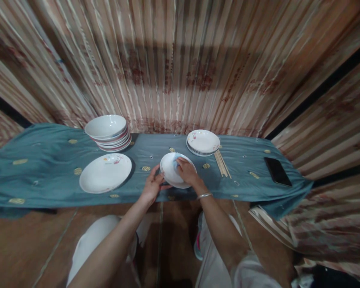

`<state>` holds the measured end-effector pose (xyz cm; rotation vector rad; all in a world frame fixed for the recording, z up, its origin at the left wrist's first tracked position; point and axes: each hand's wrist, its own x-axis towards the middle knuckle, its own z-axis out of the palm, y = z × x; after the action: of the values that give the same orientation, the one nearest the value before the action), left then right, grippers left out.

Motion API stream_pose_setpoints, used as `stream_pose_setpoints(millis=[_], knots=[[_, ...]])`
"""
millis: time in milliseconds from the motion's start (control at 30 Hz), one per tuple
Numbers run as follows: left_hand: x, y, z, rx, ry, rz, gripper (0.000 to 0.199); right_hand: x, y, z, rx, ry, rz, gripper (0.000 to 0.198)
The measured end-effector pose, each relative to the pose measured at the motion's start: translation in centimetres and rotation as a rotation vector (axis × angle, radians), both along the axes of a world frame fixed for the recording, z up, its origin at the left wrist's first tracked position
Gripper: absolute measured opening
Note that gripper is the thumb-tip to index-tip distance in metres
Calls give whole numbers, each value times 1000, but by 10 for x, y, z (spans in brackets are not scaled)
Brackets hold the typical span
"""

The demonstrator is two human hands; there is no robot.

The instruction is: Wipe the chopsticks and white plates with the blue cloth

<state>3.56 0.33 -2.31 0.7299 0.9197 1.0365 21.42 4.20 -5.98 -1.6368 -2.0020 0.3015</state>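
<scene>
A small, shallow white plate [169,170] is in front of me near the table's front edge. My left hand [153,186] grips its left rim, with the thumb at the edge and fingers underneath. Inside the plate, my right hand [186,171] presses a light blue cloth [176,161] against the surface. The fingers cover part of the cloth. On the right wrist is a silver bangle [204,195]. To the left of my left hand lies a large oval white plate [105,174] with a floral pattern on its rim.
A stack of white bowls [106,127] stands at the back left. Flower-patterned plates [203,141] are stacked at the back right, with several chopsticks [223,164] beside them. A black phone [277,171] lies at the right end of the teal tablecloth [57,160]. Curtains [180,72] hang behind.
</scene>
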Motion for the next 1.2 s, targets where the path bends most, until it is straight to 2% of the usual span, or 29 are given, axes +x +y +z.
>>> stream_pose_setpoints(millis=[167,367,667,933,1200], knots=[[-2,0,-2,2,-7,-4,58,-13,4,-7,-41,97,101,42],[-4,0,-6,4,-7,-21,57,-27,-4,4,-59,194,270,44],[-4,0,-6,11,15,-26,56,-17,-26,13,-158,400,411,37],[-5,2,-9,23,45,-22,62,-2,-42,14,-223,466,444,29],[-4,2,-9,45,53,-32,63,19,-51,18,-288,362,417,27]])
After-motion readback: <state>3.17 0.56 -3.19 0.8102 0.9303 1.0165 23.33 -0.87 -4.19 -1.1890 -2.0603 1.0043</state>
